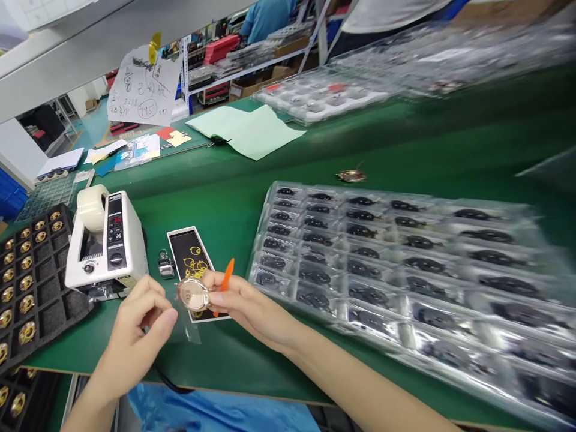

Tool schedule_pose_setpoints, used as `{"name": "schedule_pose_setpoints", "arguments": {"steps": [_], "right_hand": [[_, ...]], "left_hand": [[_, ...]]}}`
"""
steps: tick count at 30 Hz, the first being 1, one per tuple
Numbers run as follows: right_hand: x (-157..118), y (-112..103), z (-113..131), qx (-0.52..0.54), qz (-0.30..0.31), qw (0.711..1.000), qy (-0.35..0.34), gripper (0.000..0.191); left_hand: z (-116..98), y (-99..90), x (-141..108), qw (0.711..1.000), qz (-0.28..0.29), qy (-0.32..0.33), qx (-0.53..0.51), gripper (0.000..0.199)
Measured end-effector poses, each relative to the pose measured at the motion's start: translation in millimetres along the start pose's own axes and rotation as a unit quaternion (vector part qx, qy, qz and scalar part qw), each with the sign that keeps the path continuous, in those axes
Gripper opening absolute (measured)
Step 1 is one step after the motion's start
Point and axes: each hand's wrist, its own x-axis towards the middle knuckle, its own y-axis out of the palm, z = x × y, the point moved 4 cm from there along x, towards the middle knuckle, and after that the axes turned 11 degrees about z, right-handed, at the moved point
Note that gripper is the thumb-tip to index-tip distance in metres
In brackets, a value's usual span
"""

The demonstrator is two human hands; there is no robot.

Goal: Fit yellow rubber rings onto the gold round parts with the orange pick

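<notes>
My right hand (240, 300) pinches a round rose-gold watch case (192, 294) at its edge and also holds an orange pointed stick (228, 276), which sticks up between the fingers. The case shows a flat face with faint marks. My left hand (140, 330) is just left of the case, its fingers curled and thumb pressed toward them. A strip of clear film (189, 330) hangs below the case, near the left fingertips; what holds it is hard to make out. Under the case lies a white-rimmed black tray (179, 243) with yellow rings.
A white tape dispenser (135, 240) stands at the left, beside a black foam tray (49, 270) of gold cases. A small metal block (165, 264) lies near it. Clear trays (292, 294) of dark parts fill the right. Another watch piece (351, 176) lies behind them.
</notes>
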Motion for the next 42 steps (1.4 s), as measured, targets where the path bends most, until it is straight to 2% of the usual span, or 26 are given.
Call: {"name": "schedule_pose_setpoints", "arguments": {"steps": [5,16,23,27,30,32,34,36,38,42], "right_hand": [[0.2,4.0,1.5,0.008,0.032,0.999,-0.007,0.044],[0.8,7.3,1.7,0.029,0.066,0.997,-0.013,0.043],[0.6,8.2,0.0,0.032,0.065,0.997,-0.009,0.043],[2.4,7.9,0.1,0.015,0.049,0.999,-0.008,0.043],[3.3,5.6,1.2,-0.002,0.035,0.999,-0.014,0.043],[3.1,3.8,2.2,-0.006,0.030,0.999,-0.023,0.044],[2.2,2.2,2.5,-0.006,0.030,0.999,-0.033,0.044],[1.0,2.1,1.3,-0.006,0.040,0.999,-0.035,0.044],[-0.3,2.8,-1.2,-0.001,0.056,0.998,-0.035,0.043],[-2.3,3.3,-9.8,0.030,0.064,0.997,-0.025,0.038]], "left_hand": [[3.2,12.1,16.0,1.000,0.016,-0.017,-0.003,0.025],[7.5,9.4,22.3,0.998,0.049,-0.025,0.018,0.026],[8.9,12.2,23.4,0.998,0.033,-0.036,0.040,0.026],[7.1,16.7,24.3,0.992,0.005,-0.062,0.107,0.027],[4.2,10.6,20.5,0.970,-0.075,-0.069,0.220,0.022],[0.1,2.6,14.5,0.948,-0.160,-0.033,0.274,0.015],[-3.5,-2.1,8.9,0.938,-0.209,0.038,0.274,0.006],[-4.8,0.1,7.7,0.945,-0.190,0.115,0.241,0.009],[-3.0,7.5,11.1,0.955,-0.134,0.165,0.205,0.015],[10.4,22.7,24.2,0.977,-0.038,0.178,0.109,0.023]]}}
